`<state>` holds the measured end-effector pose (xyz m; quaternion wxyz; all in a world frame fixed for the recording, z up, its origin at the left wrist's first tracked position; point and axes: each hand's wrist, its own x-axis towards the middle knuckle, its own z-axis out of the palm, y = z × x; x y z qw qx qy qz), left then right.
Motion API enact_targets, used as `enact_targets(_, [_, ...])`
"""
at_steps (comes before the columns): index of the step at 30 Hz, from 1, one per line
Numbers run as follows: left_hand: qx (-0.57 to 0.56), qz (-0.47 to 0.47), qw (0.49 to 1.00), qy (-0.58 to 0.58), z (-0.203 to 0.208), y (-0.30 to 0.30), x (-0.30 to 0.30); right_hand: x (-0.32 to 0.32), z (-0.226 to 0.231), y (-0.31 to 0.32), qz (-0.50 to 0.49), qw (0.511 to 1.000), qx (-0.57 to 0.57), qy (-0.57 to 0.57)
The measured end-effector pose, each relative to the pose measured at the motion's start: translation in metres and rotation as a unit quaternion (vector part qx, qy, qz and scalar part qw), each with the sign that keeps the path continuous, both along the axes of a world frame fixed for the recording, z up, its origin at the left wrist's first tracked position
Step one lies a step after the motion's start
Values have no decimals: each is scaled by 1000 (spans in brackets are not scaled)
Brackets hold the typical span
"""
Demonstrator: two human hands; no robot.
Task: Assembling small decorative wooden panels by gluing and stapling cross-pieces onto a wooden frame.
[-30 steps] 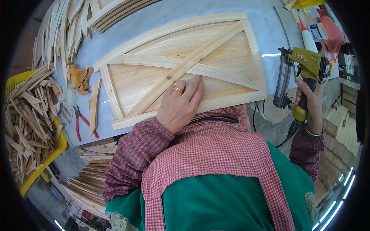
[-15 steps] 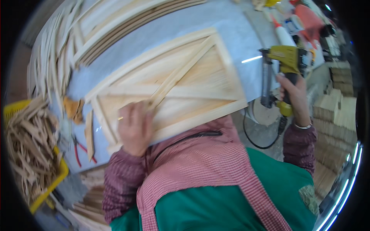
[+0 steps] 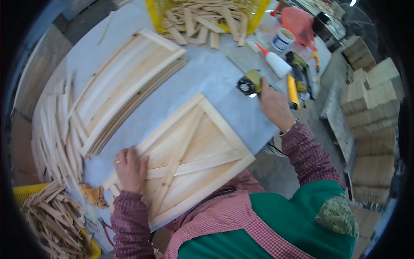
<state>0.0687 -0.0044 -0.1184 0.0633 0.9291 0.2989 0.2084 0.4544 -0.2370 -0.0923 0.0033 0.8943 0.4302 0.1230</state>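
Where your left hand rests: your left hand lies over the left part of a framed wooden panel, fingers close together and thumb toward the panel; whether it grips or only presses, you cannot tell from this view.
Right hand: reaching out over the table, your right hand has its fingers around an olive-green tool with a round black end; whether the tool touches the tabletop is unclear.
Panel: set at a slant on the near side of the pale table, right in front of your checked apron, with two slats crossing on its face.
Beyond the panel: a stack of curved panels sits farther off to the left, apart from yours, and a yellow basket of wood offcuts stands at the far side.
Left side: loose thin strips, a brown cloth, red-handled pliers and a second yellow basket heaped with scraps.
Right side: near your right hand, a white bottle with a red tip, a white tub, a red plastic bag and a yellow-handled tool.
Floor, far right: stacked boards.
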Motion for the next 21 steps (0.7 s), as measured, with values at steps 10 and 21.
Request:
enact_targets(10, [-9,-5,1000,6,16,10,-14,8,-13,19,-52,994,57,80])
enact_targets(21, [47,313,948,-43,153,-112,-185,-32,40,101,223,963,141,61])
